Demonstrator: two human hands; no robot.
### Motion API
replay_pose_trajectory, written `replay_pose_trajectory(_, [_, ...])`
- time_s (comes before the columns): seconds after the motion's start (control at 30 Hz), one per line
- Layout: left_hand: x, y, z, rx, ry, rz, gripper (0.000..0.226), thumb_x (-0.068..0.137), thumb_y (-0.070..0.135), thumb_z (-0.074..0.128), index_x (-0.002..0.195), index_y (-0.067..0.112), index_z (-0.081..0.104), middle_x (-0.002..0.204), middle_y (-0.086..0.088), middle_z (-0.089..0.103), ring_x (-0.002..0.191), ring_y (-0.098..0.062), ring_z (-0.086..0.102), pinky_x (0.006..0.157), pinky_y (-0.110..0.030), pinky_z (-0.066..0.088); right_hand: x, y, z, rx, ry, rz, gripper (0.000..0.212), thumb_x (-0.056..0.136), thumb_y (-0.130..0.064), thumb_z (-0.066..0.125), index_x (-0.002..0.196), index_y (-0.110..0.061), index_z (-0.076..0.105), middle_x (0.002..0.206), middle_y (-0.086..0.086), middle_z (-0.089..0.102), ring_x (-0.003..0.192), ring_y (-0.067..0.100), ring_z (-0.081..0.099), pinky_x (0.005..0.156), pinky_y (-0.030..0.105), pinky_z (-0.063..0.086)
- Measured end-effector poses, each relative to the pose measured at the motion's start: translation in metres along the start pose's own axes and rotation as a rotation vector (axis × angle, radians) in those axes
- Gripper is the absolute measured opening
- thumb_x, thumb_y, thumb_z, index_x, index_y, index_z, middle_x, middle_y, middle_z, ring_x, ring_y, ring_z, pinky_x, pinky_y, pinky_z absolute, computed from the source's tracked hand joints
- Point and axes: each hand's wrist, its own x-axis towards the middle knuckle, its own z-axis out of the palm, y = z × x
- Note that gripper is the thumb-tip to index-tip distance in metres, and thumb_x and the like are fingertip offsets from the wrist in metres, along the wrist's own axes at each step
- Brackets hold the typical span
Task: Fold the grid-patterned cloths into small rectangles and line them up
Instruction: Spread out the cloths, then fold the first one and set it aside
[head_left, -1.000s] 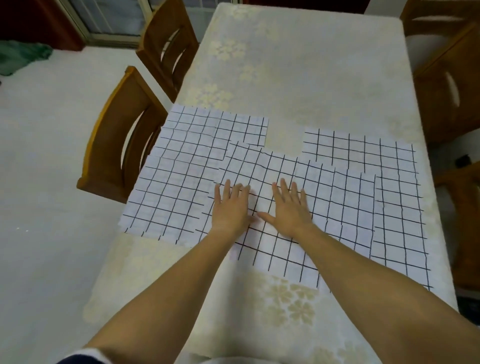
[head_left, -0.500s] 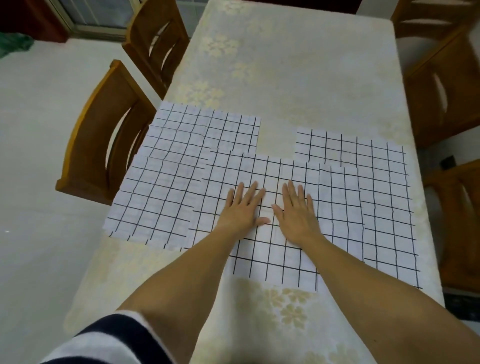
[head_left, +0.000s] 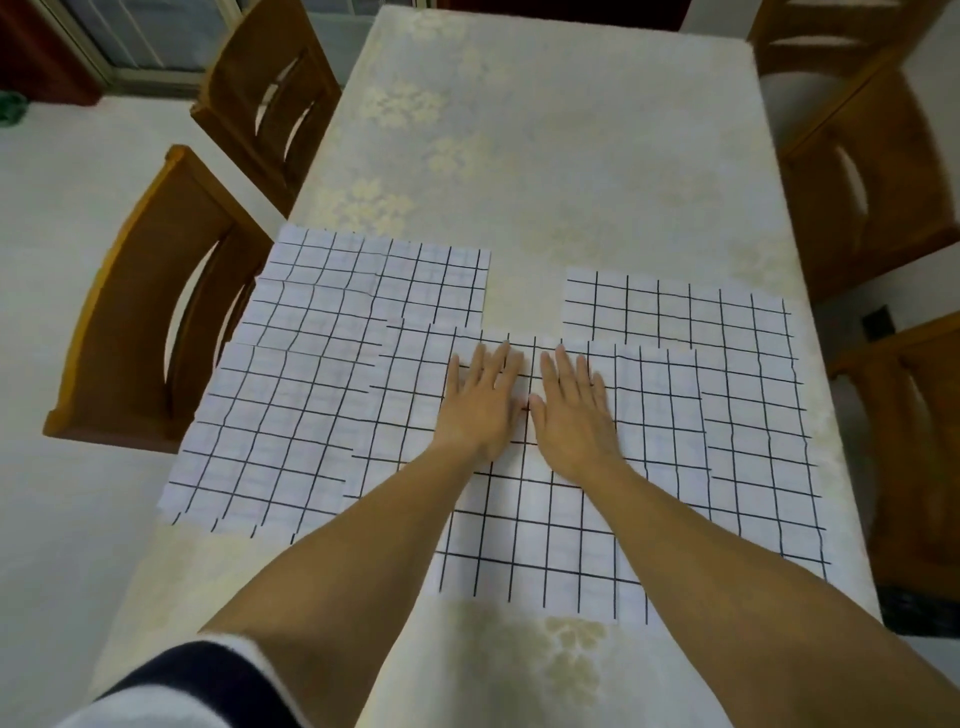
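Observation:
Several white cloths with black grid lines lie flat and overlapping across the near half of the table. The middle cloth (head_left: 524, 530) lies on top, and both my hands press flat on its far part, side by side. My left hand (head_left: 480, 405) has straight, slightly spread fingers. My right hand (head_left: 571, 410) lies the same way, thumbs almost touching. A left cloth (head_left: 270, 431) reaches over the table's left edge. Another cloth (head_left: 384, 280) lies behind it. A right cloth (head_left: 748, 395) runs along the right side.
The table (head_left: 561, 130) has a cream flowered covering, bare on its far half. Two wooden chairs (head_left: 156, 322) stand at the left, and wooden chairs (head_left: 872, 176) stand at the right. The floor at the left is pale.
Both hands have slid away from me along the middle cloth, staying flat and moving closer together. The view has shifted slightly.

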Motion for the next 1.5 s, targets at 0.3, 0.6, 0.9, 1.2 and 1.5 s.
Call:
replay_pose_trajectory(0.3, [0.007,-0.016,0.02,0.077,-0.043,-0.04,0.068,0.096,0.073,-0.003,0.152,0.043,-0.027,0.161,0.011,-0.032,0.148,-0.024,-0.032,0.121,-0.056,-0.013,-0.005,0.057,0.006,-0.094,0.009,0.094,0.07,0.099,-0.064,-0.002,0.156,-0.026,-0.019,0.163,-0.004,-0.025,0.15,0.019,-0.024,0.124,0.048,-0.005])
replay_pose_trajectory(0.6, [-0.033,0.004,0.006,0.032,0.151,-0.048,0.068,0.107,0.042,0.025,0.16,0.016,-0.009,0.167,-0.005,-0.018,0.153,-0.032,-0.019,0.123,-0.055,-0.009,-0.031,0.005,-0.019,-0.044,0.126,0.014,0.064,0.106,-0.045,0.013,0.158,-0.013,-0.005,0.166,0.004,-0.009,0.153,0.025,-0.01,0.125,0.047,0.002])
replay_pose_trajectory(0.9, [-0.091,-0.007,0.05,0.019,-0.033,-0.032,0.071,0.096,0.061,-0.012,0.158,0.028,-0.018,0.163,0.01,-0.028,0.15,-0.017,-0.028,0.124,-0.046,-0.012,-0.102,-0.023,0.037,-0.081,-0.027,-0.018,0.065,0.103,-0.055,0.009,0.159,-0.023,-0.003,0.167,-0.003,-0.008,0.153,0.023,-0.012,0.124,0.05,0.005])
replay_pose_trajectory(1.2, [-0.101,-0.001,0.028,0.125,-0.012,-0.035,0.072,0.106,0.056,0.015,0.158,0.02,-0.019,0.163,-0.003,-0.029,0.151,-0.03,-0.024,0.123,-0.054,-0.008,-0.11,-0.006,0.017,-0.154,-0.101,0.034,0.075,0.096,-0.067,-0.006,0.155,-0.022,-0.021,0.162,0.001,-0.026,0.148,0.027,-0.027,0.122,0.049,-0.01])
replay_pose_trajectory(1.5, [-0.133,-0.005,0.053,0.02,-0.005,-0.008,0.061,0.103,0.059,0.002,0.156,0.038,-0.021,0.164,0.009,-0.026,0.15,-0.018,-0.029,0.124,-0.049,-0.011,-0.134,-0.017,0.043,-0.113,-0.027,-0.006,0.067,0.101,-0.06,0.001,0.158,-0.025,-0.01,0.165,-0.002,-0.016,0.151,0.024,-0.019,0.124,0.049,0.002])
